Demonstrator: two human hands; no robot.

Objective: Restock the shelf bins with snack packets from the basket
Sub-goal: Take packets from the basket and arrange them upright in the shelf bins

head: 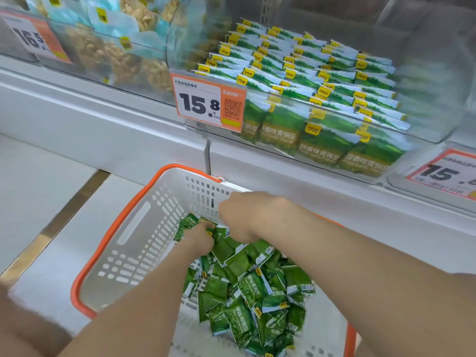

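The likeliest slip from here is a loose handful. The snack packets (pixel 247 292) are small, slick and heaped anyhow in the basket (pixel 134 228), so if I lift too many bunched together, some may slide out and fall back, or onto the floor beside it. The shelf bin (pixel 425 73) above looks close to full, its green packets standing in tidy rows — pushing a clump in could knock those rows over or spill them past the clear front. I'd also check the print: the basket packets seem lettered differently from those at the bin's front, so they may belong in another bin.

My left grip (pixel 200 238) is down at the far end of the pile, fingers curled in and pinching a few packets near the basket's far wall. My right grip (pixel 240 215) is just beside it, knuckles up and fingers bent down toward the same packets. Its fingertips are hidden and blurred, so I cannot tell whether it holds anything. The other packets lie in the basket, which sits below the shelf, against its white base.
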